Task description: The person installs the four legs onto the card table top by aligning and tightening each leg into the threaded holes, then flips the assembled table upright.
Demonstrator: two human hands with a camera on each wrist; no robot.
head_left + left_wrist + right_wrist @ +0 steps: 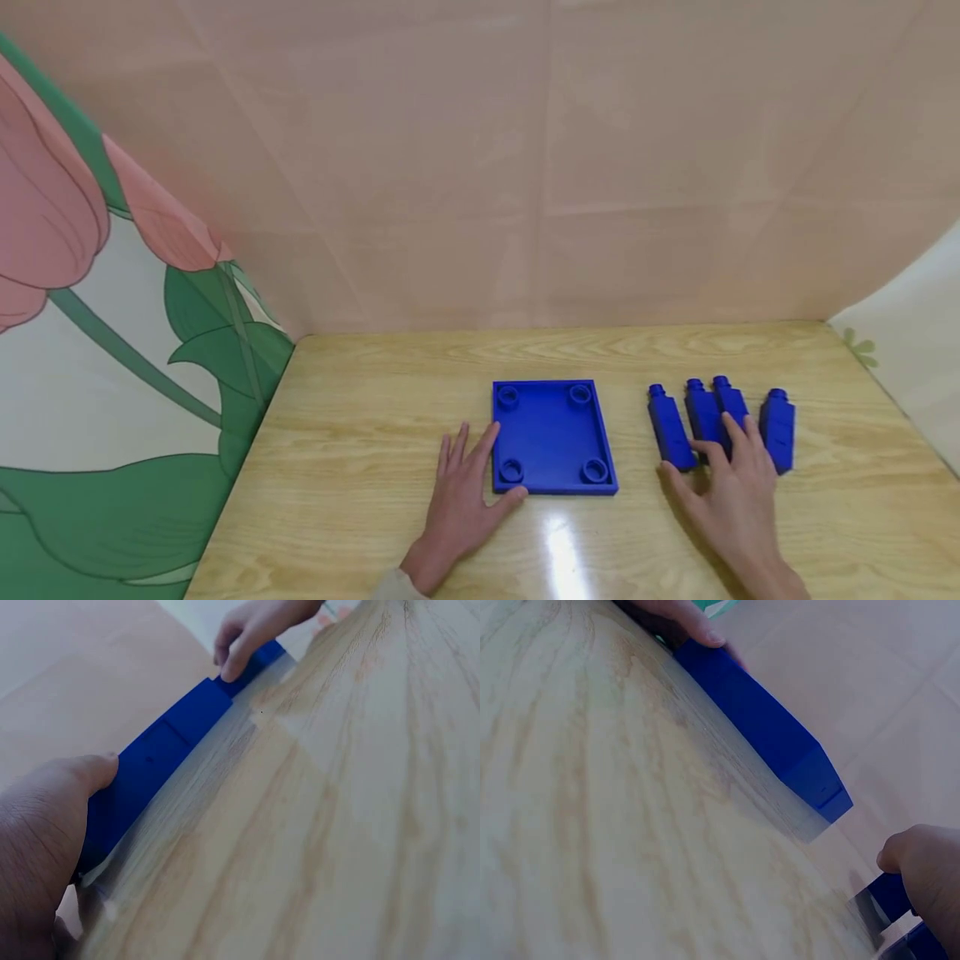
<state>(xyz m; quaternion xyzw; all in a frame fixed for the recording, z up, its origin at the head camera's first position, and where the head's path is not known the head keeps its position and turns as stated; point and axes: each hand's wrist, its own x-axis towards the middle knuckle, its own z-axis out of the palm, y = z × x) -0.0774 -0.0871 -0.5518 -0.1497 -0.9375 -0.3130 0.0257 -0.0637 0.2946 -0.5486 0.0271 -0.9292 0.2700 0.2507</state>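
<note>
A square blue tabletop-like panel [551, 433] with a raised rim and a round socket near each corner lies flat on the table. My left hand [465, 496] rests at its left side, fingers spread, with the thumb touching the near rim. To the right, several blue leg-like blocks with threaded necks lie in a row, necks pointing away; the leftmost block [671, 429] and the rightmost block [777, 432] are the most exposed. My right hand [735, 492] reaches over them with bent, spread fingers. Its thumb is beside the leftmost block's near end, and its fingers partly cover the middle blocks.
The wood-grain table [360, 417] runs back to a pinkish cloth backdrop [480, 183]. A flower-printed cloth [112, 375] borders the left side, a pale cloth [911, 333] the right. Light glares off the tabletop near the panel's front edge.
</note>
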